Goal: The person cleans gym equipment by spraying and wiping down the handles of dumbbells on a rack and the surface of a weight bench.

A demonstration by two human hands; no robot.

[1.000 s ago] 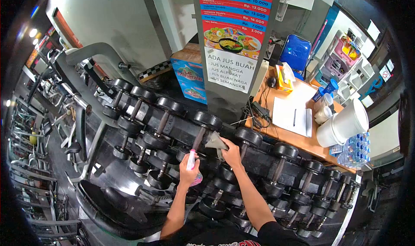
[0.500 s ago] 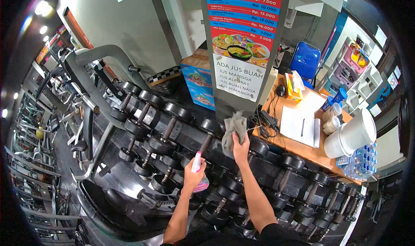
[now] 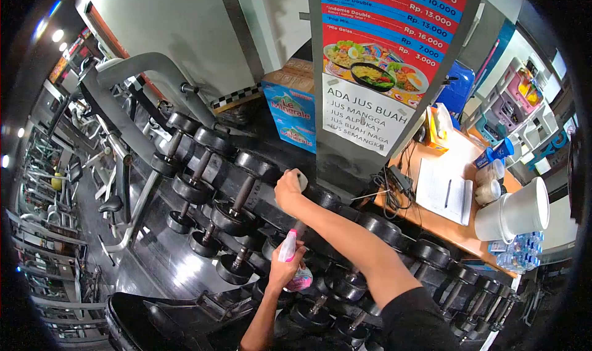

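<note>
My left hand (image 3: 285, 268) is wrapped round a spray bottle (image 3: 300, 279) with a white and pink nozzle, held low over the dumbbell rack. Farther up, my right hand (image 3: 288, 190) has its fingers closed on a grey cloth (image 3: 302, 181), of which only a small part shows. This hand is at a dumbbell's end, just right of another black dumbbell (image 3: 246, 190). My right forearm crosses above several dumbbells and hides parts of them.
A pillar with a menu sign (image 3: 376, 42) rises ahead, beside stacked blue boxes (image 3: 290, 111). At right is a wooden desk (image 3: 394, 160) with an open notebook (image 3: 441, 190), cables and white buckets (image 3: 525, 212). A black padded bench (image 3: 132, 323) is at lower left.
My right hand has moved left and slightly up with the cloth, from before the pillar's foot to a dumbbell. My left hand and the bottle are slightly lower. The view has shifted.
</note>
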